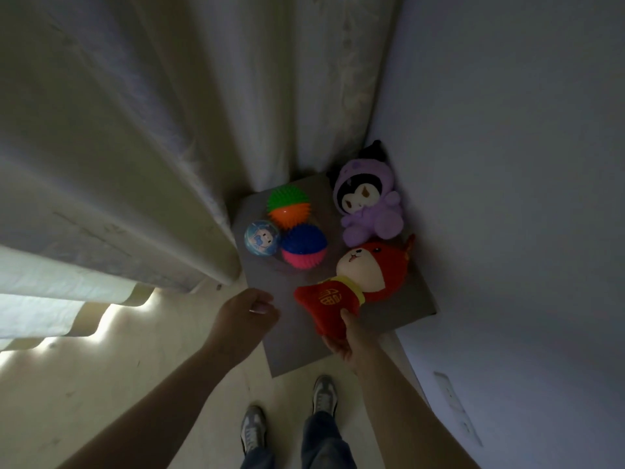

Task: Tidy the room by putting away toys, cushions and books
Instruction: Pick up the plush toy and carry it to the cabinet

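A grey mat (pixel 297 346) lies on the floor in the room's corner. On it sit a purple plush doll (pixel 368 204) against the wall, a green-and-orange spiky ball (pixel 288 206), a blue-and-pink spiky ball (pixel 304 247) and a small light-blue printed ball (pixel 262 242). A red plush doll (pixel 355 282) lies on the mat's right side; my right hand (pixel 345 336) grips its lower end. My left hand (pixel 250 313) hovers over the mat's left edge with fingers curled, holding nothing.
Pale curtains (pixel 135 164) hang along the left and reach the floor beside the mat. A plain wall (pixel 507 198) runs along the right, with a socket (pixel 456 404) low down. My two shoes (pixel 287 418) stand on the light floor just before the mat.
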### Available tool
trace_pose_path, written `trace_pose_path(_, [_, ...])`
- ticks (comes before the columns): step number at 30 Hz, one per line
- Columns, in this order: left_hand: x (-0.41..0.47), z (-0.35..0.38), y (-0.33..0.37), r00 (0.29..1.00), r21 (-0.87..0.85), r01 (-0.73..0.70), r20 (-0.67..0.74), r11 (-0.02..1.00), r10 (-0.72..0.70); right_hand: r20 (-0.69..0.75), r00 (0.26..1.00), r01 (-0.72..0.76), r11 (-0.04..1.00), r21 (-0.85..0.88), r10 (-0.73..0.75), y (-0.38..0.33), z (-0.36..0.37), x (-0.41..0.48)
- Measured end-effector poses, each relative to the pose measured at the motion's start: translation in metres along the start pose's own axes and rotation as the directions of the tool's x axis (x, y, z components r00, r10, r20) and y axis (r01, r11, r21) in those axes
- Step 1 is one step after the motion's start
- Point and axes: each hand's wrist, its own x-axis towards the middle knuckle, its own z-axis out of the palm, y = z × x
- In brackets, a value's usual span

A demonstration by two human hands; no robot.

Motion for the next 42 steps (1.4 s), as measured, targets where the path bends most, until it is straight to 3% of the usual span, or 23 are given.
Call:
trace_pose_path(14, [0.004, 0.004, -0.007, 1.000, -0.020, 0.020, -0.005, 1.000, -0.020, 0.056, 0.998, 0.042, 0.962, -0.271, -0.028, 0.005, -0.005, 0.010])
trace_pose_path(23, [-0.001, 0.004, -0.016, 0.999, -0.047, 0.038, -0.005, 0.998, -0.039, -0.078, 0.982, 0.131, 0.914, -0.385, -0.174, 0.010, -0.001, 0.045])
trace_pose_path(27, [0.004, 0.009, -0.024, 0.998, -0.015, 0.055, -0.022, 0.998, -0.055, -0.026, 0.980, 0.179, 0.936, -0.302, -0.196, 0.014, -0.011, 0.060])
trace_pose_path(32, [0.010, 0.022, -0.028, 0.998, -0.019, 0.062, -0.007, 0.998, -0.062, 0.122, 0.985, 0.137, 0.986, -0.093, -0.125, -0.001, -0.027, 0.058])
trace_pose_path(35, [0.017, 0.024, -0.028, 0.997, -0.030, 0.074, -0.013, 0.997, -0.075, 0.167, 0.983, 0.111, 0.962, -0.250, -0.071, -0.009, -0.024, 0.056])
trace_pose_path(37, [0.017, 0.028, -0.027, 0.997, -0.021, 0.080, -0.012, 0.997, -0.080, 0.118, 0.989, 0.123, 0.919, -0.375, -0.084, -0.009, -0.023, 0.056])
trace_pose_path(42, [0.009, 0.035, -0.023, 0.996, -0.012, 0.093, -0.013, 0.996, -0.093, -0.015, 0.949, 0.248, 0.771, -0.587, -0.316, -0.002, -0.029, 0.051])
